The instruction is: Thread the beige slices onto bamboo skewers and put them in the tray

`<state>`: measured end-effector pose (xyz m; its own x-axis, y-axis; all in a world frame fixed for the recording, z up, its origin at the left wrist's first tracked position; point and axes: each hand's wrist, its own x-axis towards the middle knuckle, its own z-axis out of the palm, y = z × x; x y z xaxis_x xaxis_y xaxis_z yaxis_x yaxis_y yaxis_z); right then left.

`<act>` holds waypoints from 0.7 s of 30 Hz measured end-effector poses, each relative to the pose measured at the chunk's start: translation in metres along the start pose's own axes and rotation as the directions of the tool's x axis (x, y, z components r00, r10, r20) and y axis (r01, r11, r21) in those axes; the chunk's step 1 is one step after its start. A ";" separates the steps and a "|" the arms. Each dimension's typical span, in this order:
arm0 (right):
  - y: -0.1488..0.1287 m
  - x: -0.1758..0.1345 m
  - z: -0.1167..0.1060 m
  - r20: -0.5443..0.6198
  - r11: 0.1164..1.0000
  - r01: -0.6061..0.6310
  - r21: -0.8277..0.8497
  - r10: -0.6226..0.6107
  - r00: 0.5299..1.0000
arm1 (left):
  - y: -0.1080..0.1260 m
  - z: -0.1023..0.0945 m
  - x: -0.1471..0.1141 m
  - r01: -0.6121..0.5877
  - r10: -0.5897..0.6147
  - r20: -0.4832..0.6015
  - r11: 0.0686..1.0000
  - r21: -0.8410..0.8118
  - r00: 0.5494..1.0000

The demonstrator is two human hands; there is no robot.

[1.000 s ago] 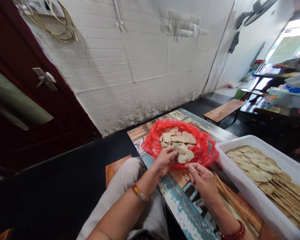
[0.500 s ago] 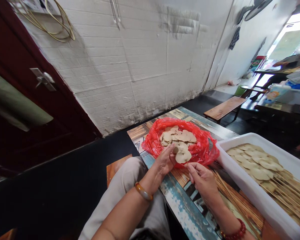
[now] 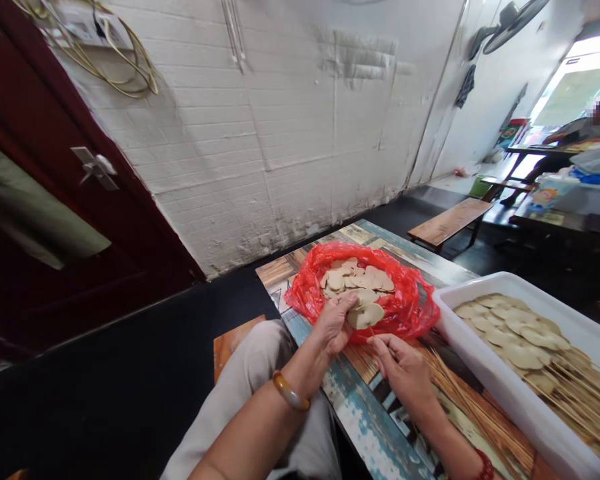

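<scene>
My left hand [image 3: 334, 325] pinches thin, pale beige round slices [image 3: 366, 316] between thumb and fingers, above the near edge of a red plastic bag [image 3: 300, 293]. In that open bag lies a pile of the same slices [image 3: 349, 275]. My right hand [image 3: 403, 360] is closed on the lower end of a thin bamboo skewer [image 3: 373, 331], whose upper part meets the held slices. How far the skewer runs through them is hidden. Loose skewers [image 3: 467, 400] lie on the table by my right forearm.
On the right a white plastic tub [image 3: 447, 300] holds skewered slices [image 3: 517, 330], sticks toward me. The patterned table [image 3: 365, 427] stands near a white wall [image 3: 280, 133]. Beyond are a wooden bench [image 3: 450, 221] and a seated person [image 3: 580, 130] at another table. A dark red door [image 3: 80, 220] is at left.
The held slices have tilted and now look flatter, with the skewer still at their lower edge. Both hands sit slightly lower in view as the camera has tipped a little upward.
</scene>
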<state>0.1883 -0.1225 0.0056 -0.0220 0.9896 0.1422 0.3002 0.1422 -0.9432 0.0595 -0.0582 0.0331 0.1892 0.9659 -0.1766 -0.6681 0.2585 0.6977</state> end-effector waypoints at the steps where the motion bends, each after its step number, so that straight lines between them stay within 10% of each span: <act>1: 0.000 -0.001 0.001 0.004 1.000 0.006 -0.017 -0.006 1.000 | 0.001 -0.001 0.000 -0.001 0.001 -0.007 1.000 0.003 1.000; 21: 0.003 -0.003 0.001 -0.070 0.990 0.036 -0.134 -0.045 0.997 | -0.021 -0.003 0.000 0.009 -0.007 -0.039 0.999 0.042 0.999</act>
<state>0.1887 -0.1245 0.0017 0.0314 0.9781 0.2056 0.4241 0.1732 -0.8889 0.0712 -0.0636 0.0166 0.1659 0.9638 -0.2085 -0.6357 0.2662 0.7246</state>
